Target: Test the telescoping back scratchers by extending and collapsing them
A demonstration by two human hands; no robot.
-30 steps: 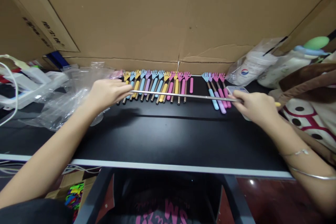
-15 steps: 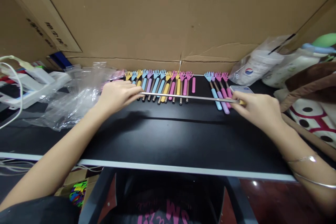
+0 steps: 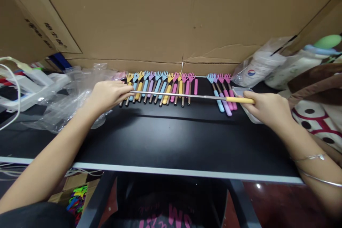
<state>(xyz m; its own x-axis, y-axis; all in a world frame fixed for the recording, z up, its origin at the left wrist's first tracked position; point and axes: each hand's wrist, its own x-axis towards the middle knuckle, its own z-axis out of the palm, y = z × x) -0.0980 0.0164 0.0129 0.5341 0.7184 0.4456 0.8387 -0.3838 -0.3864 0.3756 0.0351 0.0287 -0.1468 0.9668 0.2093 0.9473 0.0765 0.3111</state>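
My left hand [image 3: 110,95] and my right hand [image 3: 267,108] stretch a telescopic back scratcher [image 3: 171,94] level above the black table. The left fingers are closed round its far end, so the claw is hidden. My right hand grips the end of its yellow handle. Behind the thin metal rod lies a row of several back scratchers [image 3: 157,85] with claws in yellow, blue, purple and pink. A smaller group of back scratchers [image 3: 221,94] lies to the right, near my right hand. A loose pink handle sleeve [image 3: 196,87] lies at the row's right end.
Clear plastic bags [image 3: 77,96] and a white power strip [image 3: 34,89] are at the left. On the right are a flat phone-like object [image 3: 252,115], a bagged cup [image 3: 260,67], a bottle [image 3: 296,69] and a plush bag [image 3: 320,114]. Cardboard [image 3: 160,17] walls the back.
My hands have moved apart, the left one leftward and the right one rightward. More of the yellow handle shows, and the stretch of rod between the hands is longer.
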